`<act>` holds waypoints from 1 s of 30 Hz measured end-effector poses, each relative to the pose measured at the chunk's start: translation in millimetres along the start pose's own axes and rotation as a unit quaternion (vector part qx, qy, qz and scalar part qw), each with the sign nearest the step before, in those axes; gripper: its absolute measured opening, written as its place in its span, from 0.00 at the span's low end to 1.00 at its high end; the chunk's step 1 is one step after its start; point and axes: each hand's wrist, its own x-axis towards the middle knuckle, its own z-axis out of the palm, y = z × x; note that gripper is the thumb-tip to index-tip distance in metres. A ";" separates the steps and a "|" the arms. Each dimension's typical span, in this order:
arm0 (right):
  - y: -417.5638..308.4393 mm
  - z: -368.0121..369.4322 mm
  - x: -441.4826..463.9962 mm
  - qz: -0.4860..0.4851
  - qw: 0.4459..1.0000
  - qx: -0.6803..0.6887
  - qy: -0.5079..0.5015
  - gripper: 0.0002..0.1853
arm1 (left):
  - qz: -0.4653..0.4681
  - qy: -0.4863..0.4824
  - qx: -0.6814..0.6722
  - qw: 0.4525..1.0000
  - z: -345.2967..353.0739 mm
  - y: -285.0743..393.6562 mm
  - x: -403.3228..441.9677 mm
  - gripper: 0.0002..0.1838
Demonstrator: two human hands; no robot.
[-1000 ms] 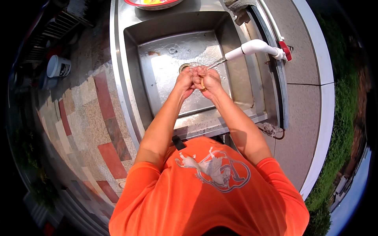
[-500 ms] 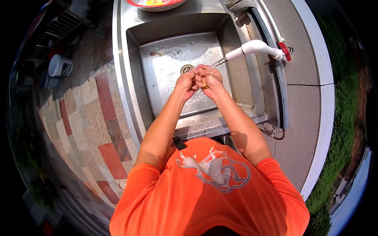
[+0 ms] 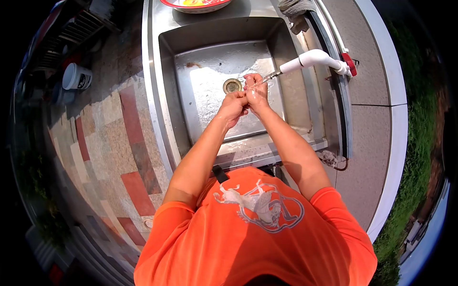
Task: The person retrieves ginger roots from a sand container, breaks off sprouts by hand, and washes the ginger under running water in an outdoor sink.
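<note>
Over the steel sink [image 3: 164, 90], my two hands meet beside the round drain [image 3: 232, 86]. My left hand [image 3: 234, 106] is closed, its fingertips pinched against the palm side of my right hand. My right hand [image 3: 257, 94] has curled fingers and lies under the stream of water [image 3: 269, 77]. Anything small between the hands is hidden by the fingers and the water. A white pipe spout [image 3: 312, 57] pours from the right, its end just above my right hand.
A red-rimmed bowl [image 3: 198, 8] with something yellow in it stands on the counter beyond the sink. A grey cloth [image 3: 296, 8] lies at the far right corner. The tap has a red handle [image 3: 349, 65]. White bucket [image 3: 76, 76] on the paved floor at left.
My hands have shifted from cupped side by side; the right fingers now reach up into the stream and the left pinches lower. A yellowish-brown bit in the right hand no longer shows.
</note>
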 end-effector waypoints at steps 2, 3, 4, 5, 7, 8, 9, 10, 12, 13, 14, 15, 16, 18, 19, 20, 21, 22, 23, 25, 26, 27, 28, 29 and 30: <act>-5.6 -0.6 -5.3 0.047 0.992 0.116 -0.022 0.06 | 0.010 0.025 0.002 1.000 -1.8 -3.0 2.0 0.02; -9.1 -1.6 -7.1 0.050 0.983 0.175 -0.030 0.07 | 0.015 0.041 0.007 0.999 -0.8 -5.1 3.6 0.03; -11.3 -3.5 -10.7 0.053 0.970 0.233 -0.034 0.07 | 0.016 0.056 0.013 0.998 0.6 -9.3 4.3 0.03; -14.5 -6.6 -12.5 0.047 0.980 0.191 0.006 0.09 | 0.004 0.049 0.001 0.999 2.1 -14.3 4.4 0.04; -15.9 -15.4 -7.6 0.038 0.990 0.122 0.061 0.09 | -0.013 0.037 -0.022 0.999 6.3 -10.8 1.0 0.05; -16.7 -18.6 -5.3 0.032 0.991 0.089 0.090 0.10 | -0.026 0.038 -0.043 0.998 4.4 -9.3 2.4 0.05; -18.1 -20.4 -5.7 0.061 0.991 0.099 0.064 0.11 | -0.041 0.039 -0.063 0.996 1.0 -10.1 5.9 0.06; -19.1 -23.7 -7.7 0.091 0.989 0.108 0.039 0.12 | -0.057 0.039 -0.084 0.994 -1.7 -11.5 9.6 0.06; -25.4 -30.6 -11.1 0.146 0.981 0.125 -0.009 0.16 | -0.082 0.055 -0.137 0.986 -4.1 -8.5 17.9 0.08; -27.0 -25.1 -16.0 0.161 0.980 0.119 -0.016 0.17 | -0.092 0.066 -0.147 0.983 -4.2 -5.3 20.9 0.08; -30.2 -28.0 -15.6 0.173 0.975 0.132 -0.046 0.17 | -0.102 0.078 -0.155 0.980 -4.0 -3.6 22.7 0.08; -30.9 -31.0 -15.2 0.187 0.968 0.146 -0.077 0.17 | -0.085 0.094 -0.155 0.980 -1.8 0.1 21.3 0.08; -31.6 -32.1 -14.8 0.200 0.961 0.160 -0.109 0.17 | -0.063 0.054 -0.156 0.984 -5.9 -1.0 22.5 0.07; -32.5 -28.5 -15.8 0.180 0.957 0.178 -0.140 0.11 | -0.015 -0.026 -0.157 0.987 -19.4 -3.2 27.2 0.05; -31.6 -23.4 -17.3 0.178 0.955 0.191 -0.141 0.09 | 0.008 -0.063 -0.211 0.975 -23.2 -6.9 29.9 0.10; -31.9 -20.7 -18.5 0.176 0.953 0.203 -0.143 0.07 | 0.016 -0.046 -0.216 0.975 -24.6 -11.6 33.4 0.11; -31.6 -20.8 -18.8 0.170 0.940 0.248 -0.164 0.07 | 0.025 -0.028 -0.221 0.975 -19.7 -7.4 30.0 0.11; -31.8 -19.9 -17.4 0.182 0.943 0.236 -0.148 0.06 | 0.035 -0.009 -0.228 0.973 -17.1 -3.2 27.3 0.11; -32.3 -19.0 -15.6 0.194 0.946 0.223 -0.131 0.06 | 0.031 -0.022 -0.221 0.974 -17.8 -0.7 26.8 0.09; -36.4 -22.0 -15.5 0.222 0.942 0.220 -0.121 0.10 | 0.020 -0.049 -0.208 0.977 -19.3 -1.5 29.3 0.06; -39.1 -25.6 -15.3 0.238 0.935 0.229 -0.128 0.12 | 0.010 -0.048 -0.205 0.978 -18.6 -2.9 31.1 0.05; -42.9 -26.5 -14.9 0.254 0.928 0.237 -0.138 0.15 | 0.001 -0.046 -0.202 0.978 -20.9 -6.1 34.7 0.05; -47.9 -25.2 -14.8 0.253 0.933 0.221 -0.130 0.17 | -0.007 -0.042 -0.200 0.979 -26.4 -12.5 41.0 0.05; -52.9 -24.5 -15.5 0.251 0.938 0.205 -0.120 0.19 | -0.007 -0.052 -0.211 0.976 -32.4 -20.4 48.6 0.09; -56.7 -25.8 -15.8 0.248 0.944 0.189 -0.109 0.21 | -0.016 -0.035 -0.209 0.977 -28.3 -16.5 44.8 0.11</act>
